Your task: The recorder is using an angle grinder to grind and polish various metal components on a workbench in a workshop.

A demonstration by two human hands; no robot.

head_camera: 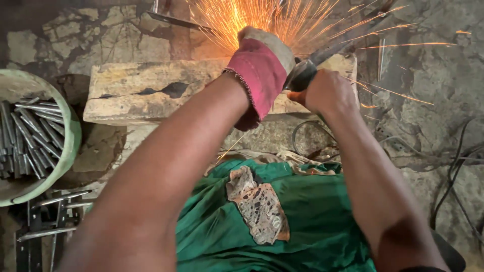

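Note:
My left hand (262, 65) wears a red and tan work glove and reaches over the top of a worn wooden block (146, 90). What it holds is hidden behind the glove. My bare right hand (326, 91) grips the dark body of a grinder (302, 74) just right of the glove. Orange sparks (262, 17) fan up and out to the right from behind the glove. The spot being ground is hidden.
A pale green tub (70, 131) at the left holds several grey metal rods. More metal strips (48, 221) lie on the floor below it. A green cloth (302, 211) with a burnt patch covers my lap. Black cables (454, 171) run along the stone floor at right.

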